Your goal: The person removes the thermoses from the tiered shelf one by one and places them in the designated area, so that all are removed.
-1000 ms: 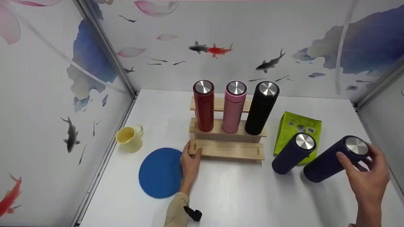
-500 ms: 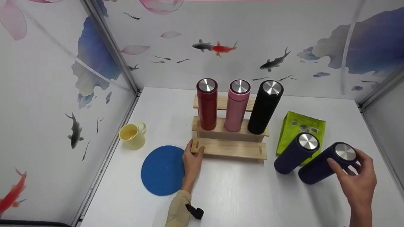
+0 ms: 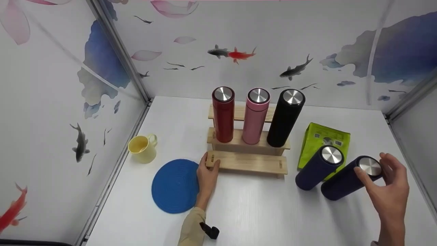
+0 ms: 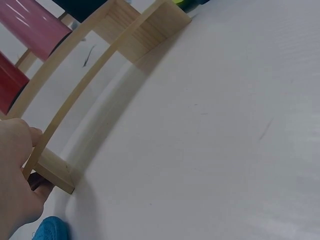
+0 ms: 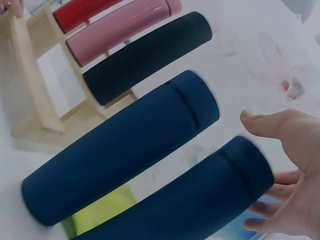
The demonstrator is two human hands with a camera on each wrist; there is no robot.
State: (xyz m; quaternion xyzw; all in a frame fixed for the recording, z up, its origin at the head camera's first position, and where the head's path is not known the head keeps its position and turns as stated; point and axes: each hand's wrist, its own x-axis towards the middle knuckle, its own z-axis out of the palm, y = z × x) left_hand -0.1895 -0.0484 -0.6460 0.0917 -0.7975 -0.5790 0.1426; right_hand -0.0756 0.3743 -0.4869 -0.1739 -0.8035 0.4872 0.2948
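Note:
My left hand grips the left end of the lowest step of a wooden tiered rack, thumb on top. In the left wrist view, fingers curl around the board's end. Red, pink and black thermos bottles stand on the rack's middle step. To the right, two dark blue thermos bottles stand upright on the table: one nearer the rack and an outer one. My right hand is beside the outer bottle's steel-topped lid, thumb and fingers spread; the right wrist view shows the thumb apart from it.
Behind the blue bottles is a lime-green pouch. A round blue mat lies left of my left forearm, with a yellow mug beyond it. Fish-patterned walls enclose the white table.
The outer blue bottle has moved left, closer to the other blue one, with my right hand. The right fingers have then spread away from its lid. My left hand keeps its hold on the rack.

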